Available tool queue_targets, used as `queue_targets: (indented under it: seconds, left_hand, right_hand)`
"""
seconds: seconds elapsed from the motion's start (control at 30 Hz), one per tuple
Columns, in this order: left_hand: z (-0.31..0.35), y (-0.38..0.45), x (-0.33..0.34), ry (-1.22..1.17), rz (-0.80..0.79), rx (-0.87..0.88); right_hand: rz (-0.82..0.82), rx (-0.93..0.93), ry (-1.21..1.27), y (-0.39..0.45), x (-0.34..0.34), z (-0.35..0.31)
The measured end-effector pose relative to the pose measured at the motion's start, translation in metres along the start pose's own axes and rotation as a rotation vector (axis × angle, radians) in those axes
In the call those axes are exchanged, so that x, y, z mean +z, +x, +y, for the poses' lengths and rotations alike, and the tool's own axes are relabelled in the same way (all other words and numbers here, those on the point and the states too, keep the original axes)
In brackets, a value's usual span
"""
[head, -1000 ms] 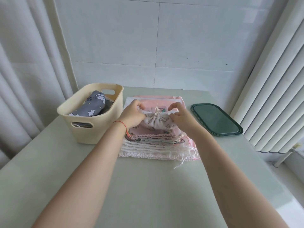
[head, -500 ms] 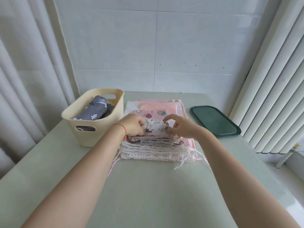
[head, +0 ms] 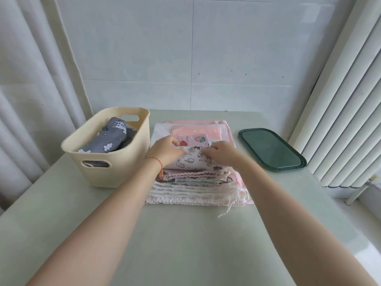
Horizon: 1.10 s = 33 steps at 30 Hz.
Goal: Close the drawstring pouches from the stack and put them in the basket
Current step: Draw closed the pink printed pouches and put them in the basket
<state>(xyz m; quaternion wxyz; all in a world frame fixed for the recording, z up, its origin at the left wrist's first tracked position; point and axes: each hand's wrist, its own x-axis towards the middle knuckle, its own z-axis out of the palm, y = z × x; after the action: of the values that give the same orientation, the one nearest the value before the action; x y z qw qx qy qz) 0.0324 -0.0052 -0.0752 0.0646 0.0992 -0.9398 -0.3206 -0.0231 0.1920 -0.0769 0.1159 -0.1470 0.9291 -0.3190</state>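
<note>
The counter (head: 185, 244) carries the same layout as a second ago: the cream basket (head: 115, 162) at the left, the stack (head: 195, 182) of flat pouches in the middle, the dark green lid (head: 270, 149) at the right. The basket already holds a grey pouch (head: 109, 139) with white clouds, so at least one is done.

What has changed is at the top of the stack. A second ago both hands held the cat-print pouch (head: 193, 159) raised, its mouth gathered into a pucker between them. Now it lies low and folded flat on the stack, just right of the basket.

The left hand (head: 165, 150) pinches the pouch's far-left edge with curled fingers, and the right hand (head: 221, 151) pinches its far-right edge, so each grip is clenched on the cloth.

The cords are hidden under the hands, so whether the mouth is fully drawn cannot be told. It seems closed and tidied; the likely next step is carrying it left into the basket. Many pouches remain.
</note>
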Motion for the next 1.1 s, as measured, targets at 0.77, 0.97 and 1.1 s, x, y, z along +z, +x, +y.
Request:
queue_targets:
  seconds: [0.77,0.97,1.1]
  left_hand:
    - [0.028,-0.004,-0.021,0.062,0.282,0.449]
    - [0.027,-0.023,-0.08,0.454,0.565,0.143]
    - [-0.007,-0.045,-0.109,0.422,0.328,-0.142]
  right_hand:
    - [0.153,-0.046,-0.319,0.019,-0.023,-0.052]
    - [0.388,-0.018,0.459,-0.005,-0.043,-0.091]
    - [0.267,-0.031,0.906,-0.031,-0.031,-0.128]
